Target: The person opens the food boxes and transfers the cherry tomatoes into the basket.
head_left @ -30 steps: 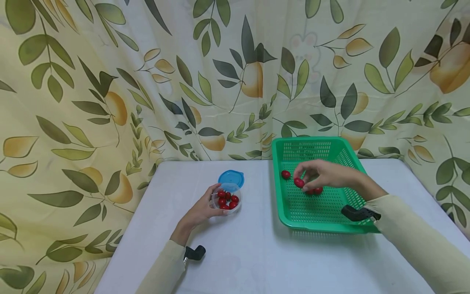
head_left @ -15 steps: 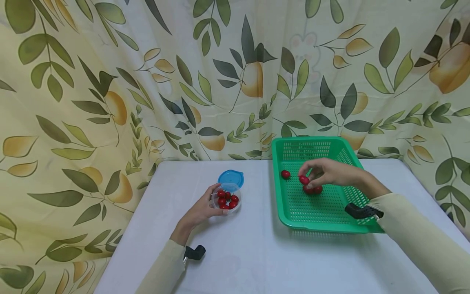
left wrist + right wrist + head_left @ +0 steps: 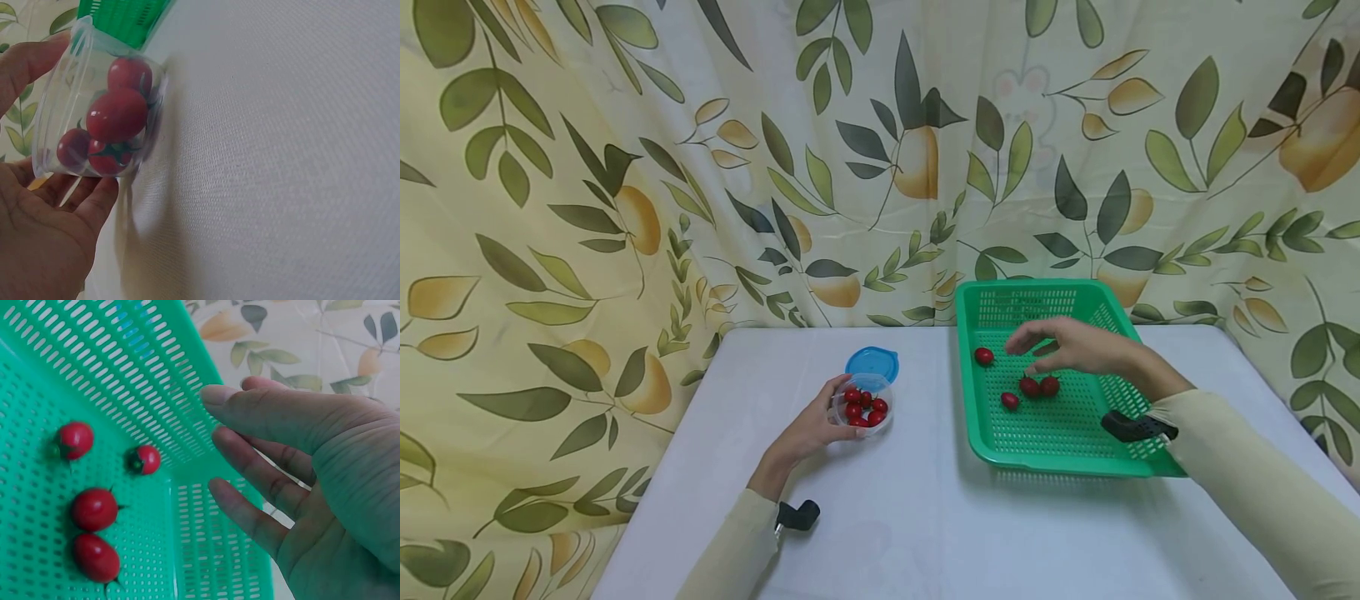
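Observation:
With thumb and fingers around its side, my left hand [image 3: 812, 427] holds a clear plastic cup [image 3: 889, 418] on the table. Several red cherry tomatoes [image 3: 117, 115] with green stems lie inside it, seen through the wall in the left wrist view. My right hand [image 3: 1078, 346] hovers over the green basket [image 3: 976, 425], fingers loosely bent and holding nothing. Below it, two cherry tomatoes [image 3: 94, 509] sit side by side on the basket floor. Another tomato [image 3: 1010, 401] lies just left of that pair, and one more tomato [image 3: 984, 357] is near the basket's left wall.
A blue lid [image 3: 872, 363] lies on the white table [image 3: 917, 517] just behind the cup. The perforated basket has raised walls and stands at the right. A leaf-and-fruit patterned curtain [image 3: 865, 242] hangs behind the table. Each wrist wears a black strap device [image 3: 799, 516].
The right hand has let go of a cherry tomato, which now lies on the basket floor left of the pair. Its fingers have spread and risen slightly. The left hand and cup stay put.

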Demonstrator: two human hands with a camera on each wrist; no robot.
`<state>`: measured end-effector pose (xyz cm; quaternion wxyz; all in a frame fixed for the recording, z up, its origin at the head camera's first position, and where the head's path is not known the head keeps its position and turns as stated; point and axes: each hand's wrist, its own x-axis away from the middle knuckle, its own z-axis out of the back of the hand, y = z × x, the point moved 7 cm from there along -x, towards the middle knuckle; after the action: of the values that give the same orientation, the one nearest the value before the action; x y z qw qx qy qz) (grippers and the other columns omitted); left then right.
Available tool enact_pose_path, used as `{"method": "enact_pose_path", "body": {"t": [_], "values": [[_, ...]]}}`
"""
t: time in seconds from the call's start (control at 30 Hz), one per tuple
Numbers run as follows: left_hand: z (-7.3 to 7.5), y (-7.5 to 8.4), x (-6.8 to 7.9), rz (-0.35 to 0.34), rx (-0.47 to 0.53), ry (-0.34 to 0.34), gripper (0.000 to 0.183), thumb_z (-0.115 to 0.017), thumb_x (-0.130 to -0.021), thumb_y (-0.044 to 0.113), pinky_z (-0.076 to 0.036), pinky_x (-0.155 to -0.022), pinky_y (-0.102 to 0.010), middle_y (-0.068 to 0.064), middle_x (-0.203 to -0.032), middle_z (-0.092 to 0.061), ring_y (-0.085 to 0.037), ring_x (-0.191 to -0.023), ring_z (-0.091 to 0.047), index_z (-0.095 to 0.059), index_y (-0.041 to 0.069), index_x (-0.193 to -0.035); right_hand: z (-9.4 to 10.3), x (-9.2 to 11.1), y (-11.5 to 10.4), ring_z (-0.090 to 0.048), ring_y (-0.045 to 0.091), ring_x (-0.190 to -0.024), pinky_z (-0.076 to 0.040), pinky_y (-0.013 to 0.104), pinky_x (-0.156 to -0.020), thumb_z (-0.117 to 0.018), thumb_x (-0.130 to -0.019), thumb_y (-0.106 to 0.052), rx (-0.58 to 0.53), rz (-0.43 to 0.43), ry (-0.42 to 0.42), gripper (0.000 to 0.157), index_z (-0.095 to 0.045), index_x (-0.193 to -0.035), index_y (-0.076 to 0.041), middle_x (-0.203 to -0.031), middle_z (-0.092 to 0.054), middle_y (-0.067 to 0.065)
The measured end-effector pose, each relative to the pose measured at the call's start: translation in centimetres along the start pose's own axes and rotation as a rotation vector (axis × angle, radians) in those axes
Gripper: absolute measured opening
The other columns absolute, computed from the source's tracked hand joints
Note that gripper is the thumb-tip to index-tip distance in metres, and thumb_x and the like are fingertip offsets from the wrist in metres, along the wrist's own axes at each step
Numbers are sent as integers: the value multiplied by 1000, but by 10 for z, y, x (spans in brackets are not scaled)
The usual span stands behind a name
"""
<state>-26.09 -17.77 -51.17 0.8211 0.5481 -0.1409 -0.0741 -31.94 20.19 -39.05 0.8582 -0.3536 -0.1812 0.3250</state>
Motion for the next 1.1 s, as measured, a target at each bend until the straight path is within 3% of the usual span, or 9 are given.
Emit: {"method": "enact_pose_path", "body": {"t": [0.33,0.5,0.73,1.1], "values": [[0,0,-1,-4,0,-4,102,-90,-75,28,-39,-111,-62,-2,-162,-34,-38,-153,-20,-29,29,-157,-9,-21,-25,-64,34,-117,-53,46,-98,-75,-93,-17,-6,48,-26,35,-66,-126,-17,-124,-68,1],[0,0,0,3,2,-1,101,-90,-75,27,-39,-111,-62,-2,-162,-34,-38,-154,-20,-30,30,-157,-17,-35,-41,-65,31,-115,-53,49,-100,-75,-93,-18,-30,59,-51,34,-67,-126,-14,-124,-69,4],[0,2,0,2,-6,4,101,-89,-76,27,-39,-111,-63,-2,-163,-33,-38,-153,-20,-29,30,-157,-28,-55,-59,-67,23,-111,-55,43,-98,-76,-92,-16,-76,78,-93,35,-67,-125,-15,-124,-68,4],[0,0,0,4,2,-1,101,-90,-76,27,-38,-112,-62,-2,-163,-33,-38,-154,-20,-29,30,-157,-50,-82,-75,-68,23,-111,-57,38,-96,-77,-91,-14,-121,107,-141,39,-65,-128,-12,-123,-68,5]]}}
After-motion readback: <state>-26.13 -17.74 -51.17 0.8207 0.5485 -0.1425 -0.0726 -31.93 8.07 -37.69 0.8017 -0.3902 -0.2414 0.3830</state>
